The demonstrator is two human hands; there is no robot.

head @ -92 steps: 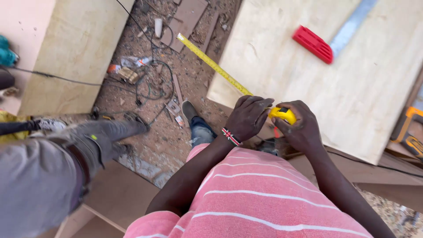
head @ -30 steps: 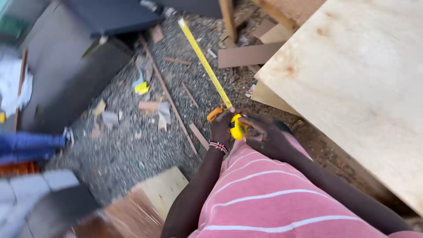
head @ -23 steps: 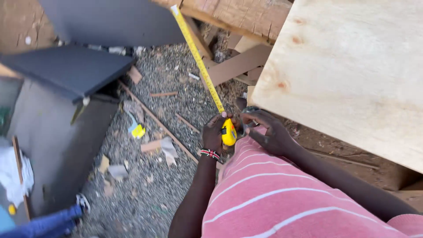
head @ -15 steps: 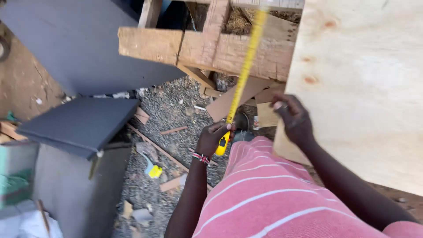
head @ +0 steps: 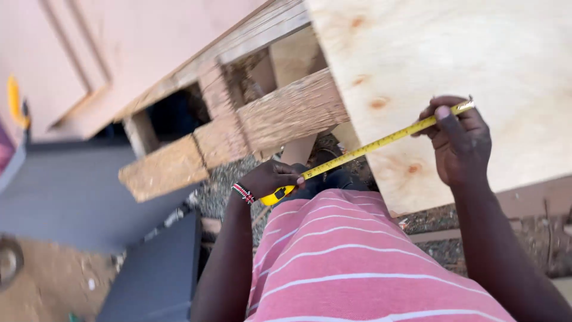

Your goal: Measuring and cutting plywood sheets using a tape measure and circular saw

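Head view is showing the left hand clenching the yellow tape measure case low by the pink striped shirt, while the right hand is pinching the tape blade against the plywood sheet. With the blade spanning open air, it is likely sagging or twisting; a slipping pinch could skew the reading.
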